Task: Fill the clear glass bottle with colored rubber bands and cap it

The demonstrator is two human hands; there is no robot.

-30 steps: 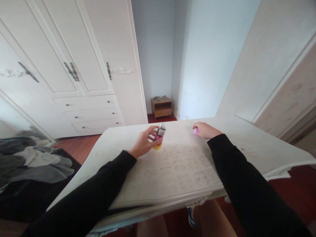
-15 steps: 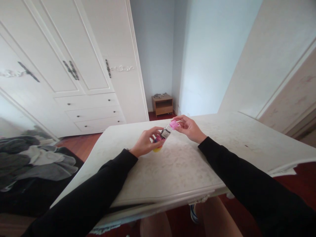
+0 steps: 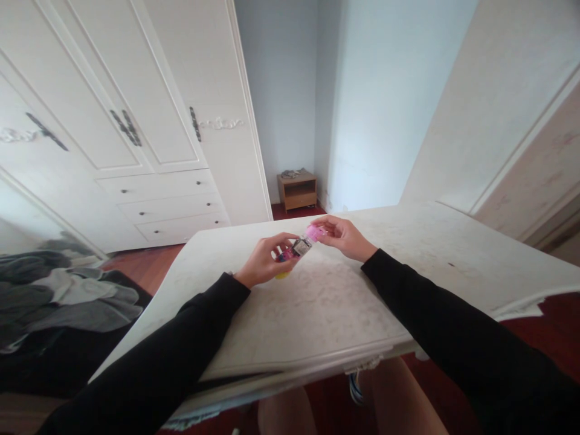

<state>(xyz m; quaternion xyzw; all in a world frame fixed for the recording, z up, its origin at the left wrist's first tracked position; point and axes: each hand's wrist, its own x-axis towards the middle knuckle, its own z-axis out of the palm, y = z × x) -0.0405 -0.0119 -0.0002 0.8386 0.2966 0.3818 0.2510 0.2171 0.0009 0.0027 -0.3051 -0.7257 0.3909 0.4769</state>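
Observation:
A small clear bottle (image 3: 301,246) with a dark and white label and a yellow bottom is held tilted just over the white table (image 3: 344,314). My left hand (image 3: 266,258) is wrapped around its lower body, covering part of it. At the upper right end sits a pink cap (image 3: 313,234). The fingers of my right hand (image 3: 345,236) pinch this cap from the right side. The cap is on the bottle's neck; whether it is loose I cannot tell.
A white wardrobe (image 3: 176,78) with drawers stands behind at the left. Heaped clothes (image 3: 86,296) lie left of the table. A small wooden nightstand (image 3: 298,196) is in the far corner. My legs are below the table's front edge.
The bottle and both hands have shifted slightly left, and the bottle leans a bit flatter. My right fingers have changed their position on the pink cap.

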